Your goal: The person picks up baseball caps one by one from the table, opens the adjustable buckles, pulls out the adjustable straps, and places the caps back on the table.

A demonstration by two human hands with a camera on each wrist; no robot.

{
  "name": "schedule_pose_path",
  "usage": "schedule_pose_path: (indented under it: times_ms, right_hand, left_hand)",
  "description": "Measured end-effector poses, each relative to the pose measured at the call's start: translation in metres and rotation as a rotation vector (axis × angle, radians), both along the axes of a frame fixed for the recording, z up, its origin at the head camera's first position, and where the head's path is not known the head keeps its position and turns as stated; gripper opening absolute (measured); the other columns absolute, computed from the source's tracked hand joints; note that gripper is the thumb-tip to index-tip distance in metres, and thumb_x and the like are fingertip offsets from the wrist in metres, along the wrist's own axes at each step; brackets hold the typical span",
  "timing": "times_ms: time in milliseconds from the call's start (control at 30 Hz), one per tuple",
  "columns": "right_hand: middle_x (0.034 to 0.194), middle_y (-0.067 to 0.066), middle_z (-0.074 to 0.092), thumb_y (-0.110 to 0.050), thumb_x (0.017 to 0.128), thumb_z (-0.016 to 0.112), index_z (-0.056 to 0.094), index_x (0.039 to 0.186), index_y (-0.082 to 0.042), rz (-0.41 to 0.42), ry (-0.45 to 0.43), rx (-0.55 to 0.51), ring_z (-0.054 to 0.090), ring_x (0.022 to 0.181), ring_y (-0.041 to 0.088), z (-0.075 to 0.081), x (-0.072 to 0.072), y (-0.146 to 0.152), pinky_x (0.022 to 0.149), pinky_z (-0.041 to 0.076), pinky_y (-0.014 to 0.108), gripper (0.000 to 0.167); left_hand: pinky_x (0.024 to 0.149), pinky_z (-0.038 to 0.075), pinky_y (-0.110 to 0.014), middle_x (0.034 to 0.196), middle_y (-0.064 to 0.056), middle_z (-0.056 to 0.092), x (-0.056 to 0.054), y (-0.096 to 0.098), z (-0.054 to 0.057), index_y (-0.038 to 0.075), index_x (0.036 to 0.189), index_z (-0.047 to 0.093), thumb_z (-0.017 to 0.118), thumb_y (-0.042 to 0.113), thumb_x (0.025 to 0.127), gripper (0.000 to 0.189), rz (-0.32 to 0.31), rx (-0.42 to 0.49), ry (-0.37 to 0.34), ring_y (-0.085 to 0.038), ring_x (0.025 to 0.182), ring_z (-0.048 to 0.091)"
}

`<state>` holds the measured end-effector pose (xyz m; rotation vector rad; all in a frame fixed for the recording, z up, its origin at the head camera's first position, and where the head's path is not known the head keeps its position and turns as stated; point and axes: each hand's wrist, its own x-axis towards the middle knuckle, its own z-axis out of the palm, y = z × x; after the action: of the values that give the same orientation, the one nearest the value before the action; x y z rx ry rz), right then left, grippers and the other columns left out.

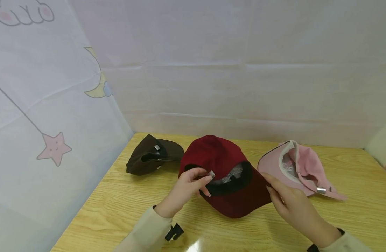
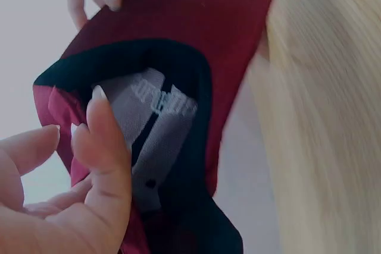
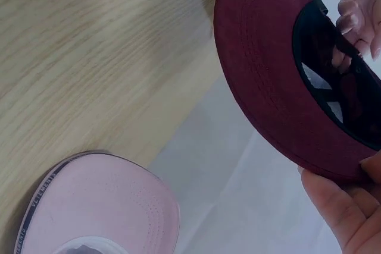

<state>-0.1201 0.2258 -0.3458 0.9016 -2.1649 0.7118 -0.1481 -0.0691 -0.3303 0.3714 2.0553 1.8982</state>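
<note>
A dark red baseball cap (image 1: 211, 154) is held over the table, its underside turned toward me. My right hand (image 1: 292, 201) pinches the edge of its brim (image 3: 262, 87) between thumb and fingers. At the back opening, my left hand (image 1: 188, 189) has its fingers curled around the strap edge, beside a small metal buckle (image 1: 211, 174). Inside the cap, a dark sweatband (image 2: 199, 93) and a grey panel with pale lettering (image 2: 164, 96) show. In the right wrist view, some left fingertips reach into the cap; its strap partly hides them.
A dark brown cap (image 1: 142, 157) lies on its side at the back left of the wooden table (image 1: 111, 210). To the right lies a pink cap (image 1: 310, 161) with a metal strap clasp (image 1: 321, 190). A pale printed backdrop (image 1: 193, 70) stands behind the table.
</note>
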Motion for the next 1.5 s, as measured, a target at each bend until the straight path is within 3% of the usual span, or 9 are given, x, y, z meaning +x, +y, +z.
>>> schedule_pose_path:
  times_ms: [67, 233, 367, 533, 667, 800, 1033, 1300, 1500]
  right_hand:
    - [0.06, -0.017, 0.037, -0.035, 0.106, 0.034, 0.061, 0.115, 0.001, 0.008, 0.025, 0.015, 0.022, 0.054, -0.008, 0.0, -0.002, 0.0, 0.047, 0.023, 0.01, 0.047]
    - [0.063, -0.009, 0.049, -0.032, 0.107, 0.033, 0.061, 0.114, 0.001, 0.004, 0.103, 0.075, 0.033, 0.053, -0.004, -0.002, -0.011, 0.002, 0.046, 0.033, 0.014, 0.044]
    - [0.074, 0.003, 0.064, -0.028, 0.107, 0.031, 0.062, 0.11, 0.002, -0.027, 0.177, 0.12, 0.055, 0.056, 0.008, -0.005, -0.02, 0.003, 0.051, 0.047, 0.023, 0.043]
    - [0.08, 0.008, 0.066, -0.027, 0.108, 0.03, 0.061, 0.106, 0.003, -0.048, 0.215, 0.124, 0.064, 0.064, 0.02, -0.01, -0.03, 0.004, 0.054, 0.05, 0.03, 0.042]
    - [0.083, 0.011, 0.066, -0.026, 0.108, 0.03, 0.06, 0.106, 0.004, -0.069, 0.219, 0.12, 0.065, 0.066, 0.022, -0.014, -0.036, 0.002, 0.055, 0.05, 0.033, 0.042]
    - [0.081, 0.011, 0.066, -0.028, 0.108, 0.03, 0.06, 0.105, 0.004, -0.09, 0.212, 0.108, 0.065, 0.066, 0.023, -0.018, -0.04, -0.001, 0.055, 0.051, 0.034, 0.044]
    - [0.083, 0.014, 0.068, -0.03, 0.108, 0.03, 0.06, 0.107, 0.005, -0.102, 0.158, 0.101, 0.067, 0.068, 0.026, -0.023, -0.046, -0.005, 0.056, 0.053, 0.037, 0.046]
    - [0.083, 0.016, 0.068, -0.031, 0.108, 0.028, 0.061, 0.109, 0.006, -0.124, 0.129, 0.109, 0.067, 0.068, 0.029, -0.026, -0.051, -0.003, 0.057, 0.053, 0.04, 0.05]
    - [0.089, 0.019, 0.068, -0.035, 0.107, 0.026, 0.062, 0.112, 0.009, -0.154, 0.064, 0.087, 0.067, 0.076, 0.033, -0.023, -0.052, -0.006, 0.06, 0.053, 0.044, 0.057]
  left_hand:
    - [0.063, 0.048, -0.025, 0.104, -0.011, 0.065, 0.001, 0.0, 0.0, -0.005, 0.119, 0.058, 0.058, 0.022, 0.099, 0.034, -0.025, 0.011, -0.046, -0.013, 0.068, 0.064]
    - [0.059, 0.048, -0.024, 0.065, -0.002, 0.06, 0.006, -0.001, 0.0, -0.005, 0.1, 0.063, 0.059, 0.023, 0.098, 0.029, -0.035, 0.07, -0.132, -0.011, 0.056, 0.058]
    - [0.056, 0.042, -0.023, 0.055, 0.001, 0.056, 0.011, -0.001, -0.001, 0.001, 0.085, 0.062, 0.06, 0.021, 0.098, 0.024, -0.005, 0.093, -0.121, -0.01, 0.053, 0.053]
    - [0.057, 0.038, -0.022, 0.054, 0.002, 0.051, 0.016, -0.002, 0.0, 0.007, 0.071, 0.057, 0.063, 0.019, 0.095, 0.028, 0.044, 0.112, -0.087, -0.009, 0.054, 0.048]
    - [0.058, 0.039, -0.022, 0.057, 0.003, 0.054, 0.018, -0.004, 0.003, 0.009, 0.07, 0.058, 0.063, 0.021, 0.096, 0.029, 0.058, 0.13, -0.095, -0.009, 0.056, 0.047]
    - [0.058, 0.037, -0.021, 0.059, 0.004, 0.06, 0.022, -0.004, 0.006, 0.006, 0.075, 0.062, 0.061, 0.022, 0.097, 0.027, 0.044, 0.13, -0.081, -0.009, 0.057, 0.047]
    - [0.061, 0.044, -0.02, 0.064, 0.006, 0.065, 0.028, 0.0, 0.011, -0.005, 0.084, 0.059, 0.056, 0.016, 0.099, 0.026, 0.0, 0.172, -0.031, -0.006, 0.061, 0.057]
    - [0.062, 0.046, -0.02, 0.067, 0.005, 0.066, 0.029, 0.001, 0.015, 0.0, 0.087, 0.061, 0.057, 0.011, 0.097, 0.015, -0.037, 0.28, -0.033, -0.007, 0.063, 0.06]
    - [0.062, 0.049, -0.019, 0.073, 0.004, 0.068, 0.023, 0.003, 0.027, 0.01, 0.088, 0.064, 0.054, 0.011, 0.099, 0.015, -0.029, 0.376, -0.077, -0.007, 0.064, 0.06]
